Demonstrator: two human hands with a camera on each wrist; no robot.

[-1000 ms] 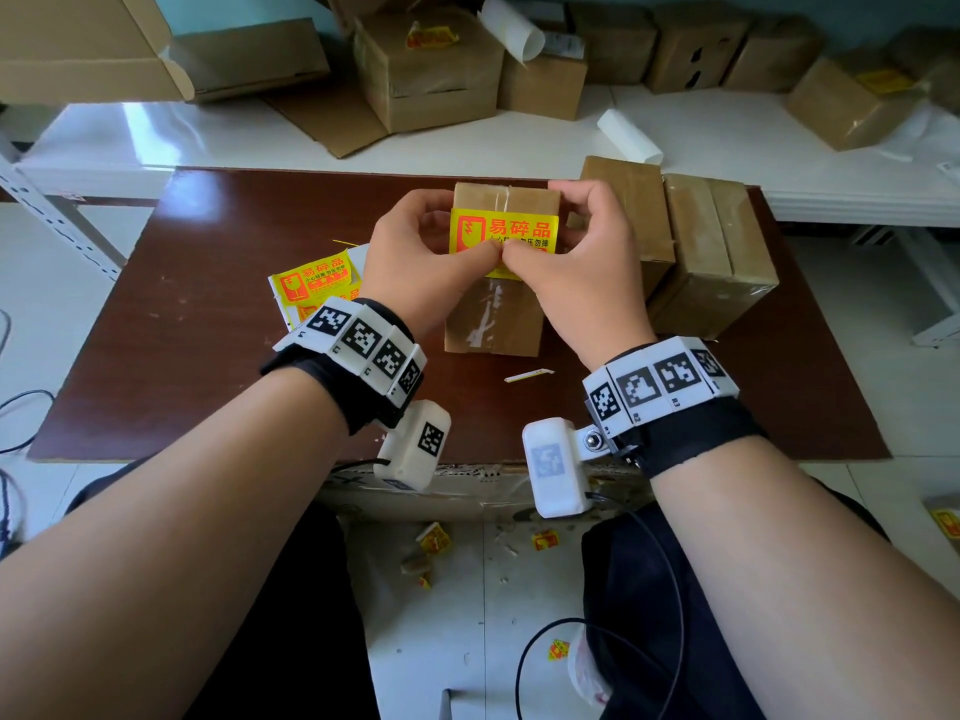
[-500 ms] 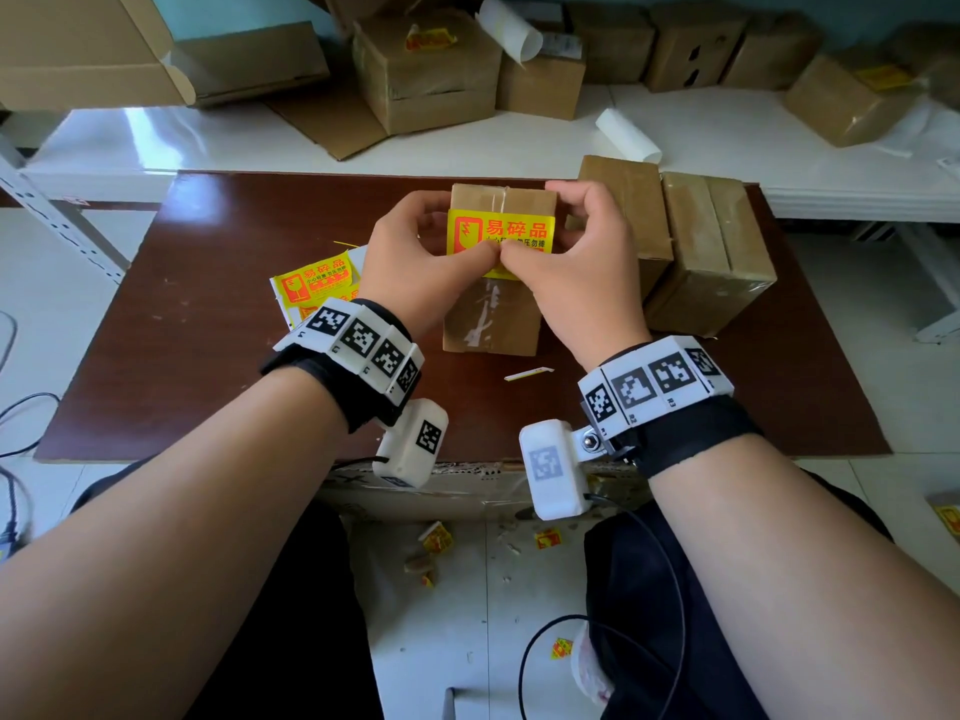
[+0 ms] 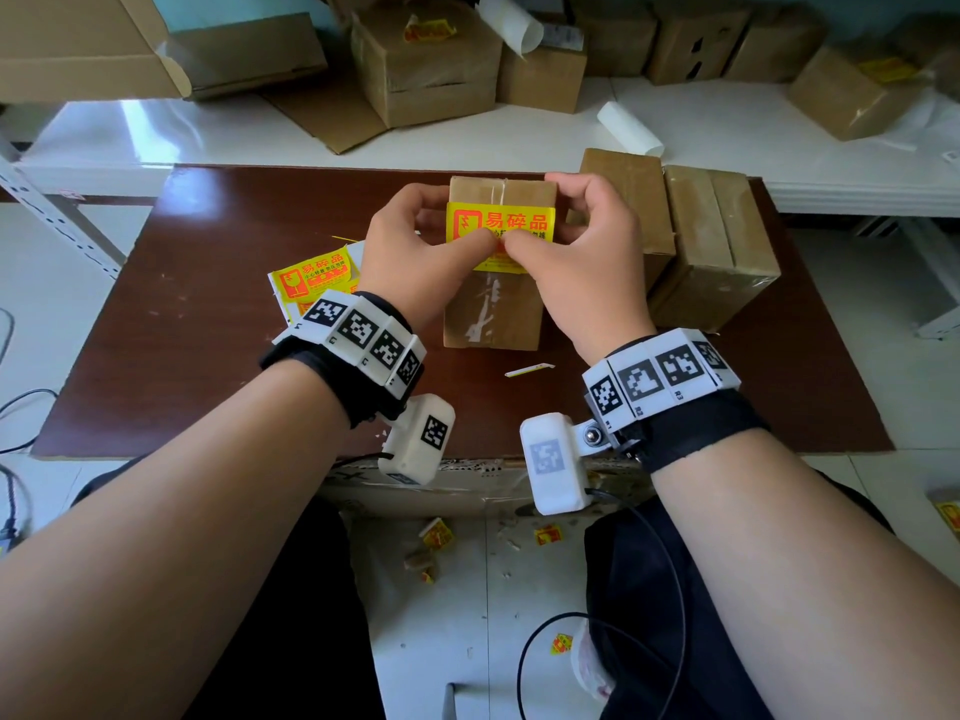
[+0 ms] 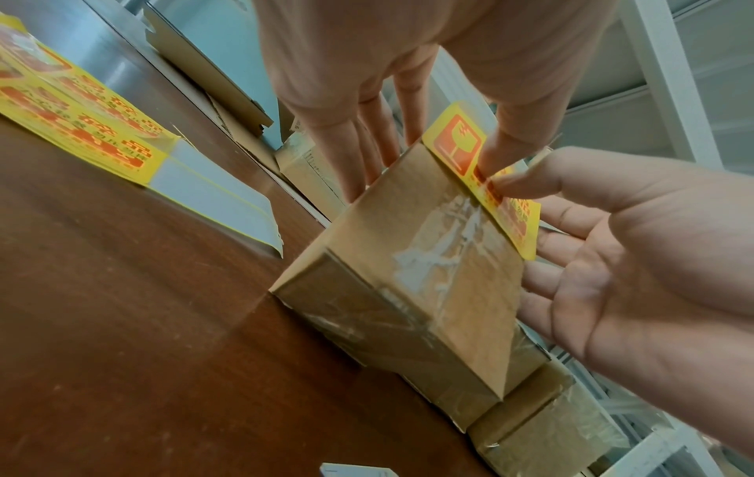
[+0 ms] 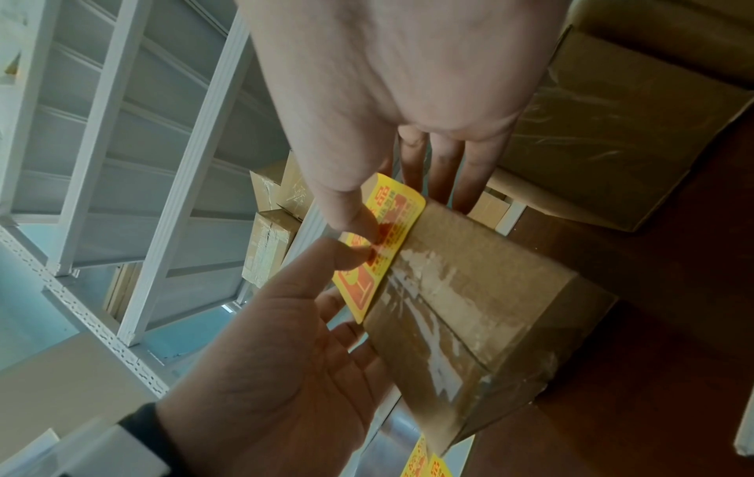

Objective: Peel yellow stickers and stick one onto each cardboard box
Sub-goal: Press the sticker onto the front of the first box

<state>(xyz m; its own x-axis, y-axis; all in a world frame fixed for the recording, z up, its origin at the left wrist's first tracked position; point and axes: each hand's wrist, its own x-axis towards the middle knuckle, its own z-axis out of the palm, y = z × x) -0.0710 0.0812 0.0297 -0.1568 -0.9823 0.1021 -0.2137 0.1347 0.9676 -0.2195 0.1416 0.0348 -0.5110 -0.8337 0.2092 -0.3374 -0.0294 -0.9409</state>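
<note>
Brown tabletop (image 3: pixel 208 283), cardboard box (image 3: pixel 491 314) at center w/ yellow sticker (image 3: pixel 501 223) on top face. Both thumbs pressing sticker down: left hand (image 3: pixel 415 257) and right hand (image 3: pixel 582 252), fingers curled round box sides. Sticker sheet (image 3: pixel 311 278) flat just left of box; two more boxes (image 3: pixel 717 241) on right.

Brown table (image 3: pixel 208 304), white shelf (image 3: pixel 727 142), tiled floor (image 3: pixel 436 641)

Two taped boxes (image 3: pixel 691 241) crowd the table's right; the sticker sheet (image 3: pixel 311 283) lies left; the near table (image 3: pixel 208 407) edge offers room.
</note>
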